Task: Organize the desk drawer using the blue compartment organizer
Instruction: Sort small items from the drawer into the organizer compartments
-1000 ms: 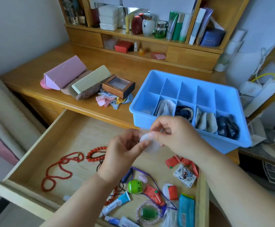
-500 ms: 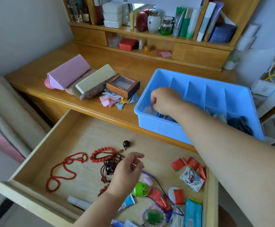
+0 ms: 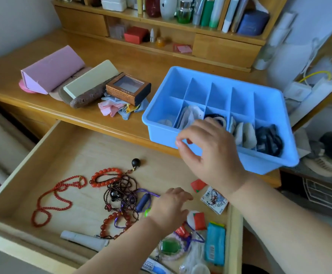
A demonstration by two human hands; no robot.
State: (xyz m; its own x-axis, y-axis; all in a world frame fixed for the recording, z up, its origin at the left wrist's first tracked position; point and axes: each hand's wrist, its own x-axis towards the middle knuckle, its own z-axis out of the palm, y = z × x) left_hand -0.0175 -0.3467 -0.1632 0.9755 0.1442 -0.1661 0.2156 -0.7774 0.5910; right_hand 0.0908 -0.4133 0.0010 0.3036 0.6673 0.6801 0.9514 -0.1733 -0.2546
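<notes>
Bare fingers of the right hand (image 3: pixel 212 153) hang loosely curled and hold nothing that shows, the thumb and forefinger apart, in front of the near wall of the blue compartment organizer (image 3: pixel 275 165). Fingers of the left hand (image 3: pixel 169 208) are bent down onto the clutter inside the open drawer (image 3: pixel 66 147), below the organizer; whether they grip anything cannot be told, since they cover what lies under them. Just left of that hand lies a tangle of dark bead strings (image 3: pixel 121 192) with a purple cord (image 3: pixel 147 191) running through it, and further left a red bead necklace (image 3: pixel 50 196). Red packets (image 3: pixel 198 184) and a small printed card (image 3: pixel 214 200) lie between the two hands. The organizer stands on the desk top (image 3: pixel 141 60) behind the drawer, its near edge at the desk's front. Its near row holds white cloths (image 3: pixel 190 115), a dark band (image 3: pixel 216 117), pale pads (image 3: pixel 244 133) and dark ties (image 3: pixel 268 139); the far row looks bare. To the organizer's left sits a brown window box (image 3: pixel 127 89) on folded cloths (image 3: pixel 109 107), then a pink case (image 3: pixel 52 72).
</notes>
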